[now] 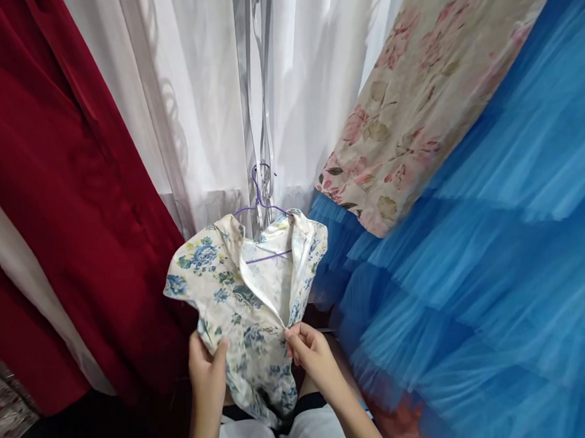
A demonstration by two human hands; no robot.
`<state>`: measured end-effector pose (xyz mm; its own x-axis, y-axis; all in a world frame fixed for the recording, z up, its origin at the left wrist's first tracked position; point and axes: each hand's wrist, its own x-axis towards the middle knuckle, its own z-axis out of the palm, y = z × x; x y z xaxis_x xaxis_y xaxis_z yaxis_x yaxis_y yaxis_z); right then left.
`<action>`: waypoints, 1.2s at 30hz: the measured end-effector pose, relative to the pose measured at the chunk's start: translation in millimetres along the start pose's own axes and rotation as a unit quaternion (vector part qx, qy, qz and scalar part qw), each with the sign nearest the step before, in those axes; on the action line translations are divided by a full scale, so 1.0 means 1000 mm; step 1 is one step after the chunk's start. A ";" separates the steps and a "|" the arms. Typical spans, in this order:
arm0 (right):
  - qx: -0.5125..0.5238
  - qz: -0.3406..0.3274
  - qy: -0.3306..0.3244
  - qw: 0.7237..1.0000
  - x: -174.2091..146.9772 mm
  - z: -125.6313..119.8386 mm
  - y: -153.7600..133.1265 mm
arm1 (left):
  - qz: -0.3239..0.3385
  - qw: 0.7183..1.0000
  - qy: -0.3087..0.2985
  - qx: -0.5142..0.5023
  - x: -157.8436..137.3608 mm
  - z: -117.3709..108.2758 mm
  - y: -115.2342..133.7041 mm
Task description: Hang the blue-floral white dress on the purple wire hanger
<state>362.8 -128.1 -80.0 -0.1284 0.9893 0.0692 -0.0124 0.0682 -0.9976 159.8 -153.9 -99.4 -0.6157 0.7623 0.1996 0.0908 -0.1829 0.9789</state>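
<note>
A small white dress with blue flowers (237,289) hangs on a purple wire hanger (261,204), its back opening spread apart. My left hand (208,372) grips the fabric along the dress's left side. My right hand (309,351) pinches the fabric at the bottom of the opening, where a zipper seems to end. The hanger's hook rests against a shiny vertical pole (257,81).
A dark red garment (53,162) hangs at the left. White sheer curtains (198,85) fill the back. A pink floral dress (428,83) and a blue tulle skirt (501,264) crowd the right side. White clothing shows at the bottom edge.
</note>
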 end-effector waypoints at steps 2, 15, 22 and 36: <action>0.007 0.017 -0.004 1.000 -0.004 0.000 0.004 | 0.068 0.994 0.051 0.065 -0.002 0.007 -0.013; 0.095 0.072 -0.100 0.988 -0.003 0.018 -0.016 | 0.131 0.955 -0.244 0.104 -0.041 0.050 0.010; 0.214 0.109 -0.071 0.968 0.033 0.025 -0.054 | 0.154 0.944 -0.243 0.163 -0.037 0.036 0.005; 0.219 -0.113 -0.050 0.968 0.128 0.024 -0.172 | 0.100 0.933 -0.315 0.143 -0.035 0.057 -0.009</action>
<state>324.6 -16.2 100.5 -0.1693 0.9365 0.3069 -0.4685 0.1975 -0.8611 225.7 -143.6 -112.3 0.0107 0.9607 0.2772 0.4147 -0.2565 0.8731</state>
